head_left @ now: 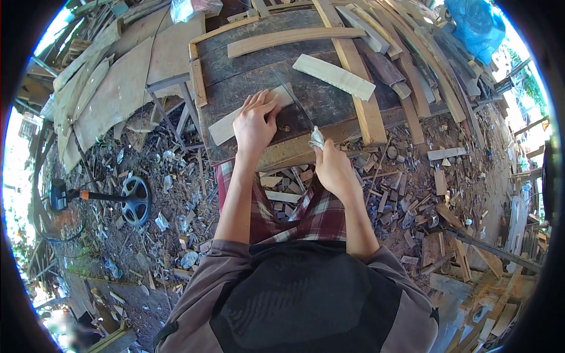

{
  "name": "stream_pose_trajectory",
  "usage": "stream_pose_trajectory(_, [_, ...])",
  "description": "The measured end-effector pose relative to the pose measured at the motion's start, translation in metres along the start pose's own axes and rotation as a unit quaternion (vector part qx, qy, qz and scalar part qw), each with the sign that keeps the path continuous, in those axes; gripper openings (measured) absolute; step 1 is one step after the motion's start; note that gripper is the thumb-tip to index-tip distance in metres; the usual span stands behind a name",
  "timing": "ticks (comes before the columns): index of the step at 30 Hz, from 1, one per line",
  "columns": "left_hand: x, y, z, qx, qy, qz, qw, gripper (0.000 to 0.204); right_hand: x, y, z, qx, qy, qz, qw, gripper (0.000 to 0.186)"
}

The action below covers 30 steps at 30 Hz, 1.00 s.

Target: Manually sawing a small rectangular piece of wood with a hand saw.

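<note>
A pale, flat wooden board (225, 130) lies aslant on the dark workbench (231, 76). My left hand (257, 116) presses down on it, with the fingers curled over its far edge. In my right hand (335, 170) is a handsaw (301, 107), its grip wrapped in whitish material and my fingers closed round it. The long, thin, dark blade points away and to the left, across the right end of the board. Its teeth are too small to make out. I cannot tell how deep the blade is in the wood.
Another pale board (333, 76) lies beyond the saw. A curved wooden strip (294, 40) and a long plank (353, 76) cross the bench. More planks are stacked to the right. Wood offcuts (412, 200) litter the ground. A wheeled tool (135, 201) lies at left.
</note>
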State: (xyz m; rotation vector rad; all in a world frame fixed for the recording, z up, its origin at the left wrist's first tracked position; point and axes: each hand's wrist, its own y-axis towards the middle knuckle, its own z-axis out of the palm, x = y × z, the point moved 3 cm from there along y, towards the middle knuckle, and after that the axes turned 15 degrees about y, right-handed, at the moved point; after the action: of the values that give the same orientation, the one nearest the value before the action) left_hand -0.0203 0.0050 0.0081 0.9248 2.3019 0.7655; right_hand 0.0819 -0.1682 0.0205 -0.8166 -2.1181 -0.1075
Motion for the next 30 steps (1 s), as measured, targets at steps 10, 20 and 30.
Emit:
stream_pose_trajectory(10, [-0.003, -0.001, -0.001, 0.029, -0.034, 0.043, 0.998, 0.021, 0.010, 0.019, 0.007, 0.013, -0.025, -0.028, 0.999, 0.032])
stream_pose_trajectory(20, [-0.005, -0.004, 0.001, 0.020, -0.034, 0.025, 0.999, 0.020, -0.027, -0.042, 0.007, 0.002, 0.012, -0.033, 0.999, 0.027])
stream_pose_trajectory(30, [-0.009, -0.002, 0.001, 0.024, -0.028, 0.017, 0.999, 0.021, 0.003, 0.011, 0.010, -0.021, 0.042, -0.021, 0.999, 0.027])
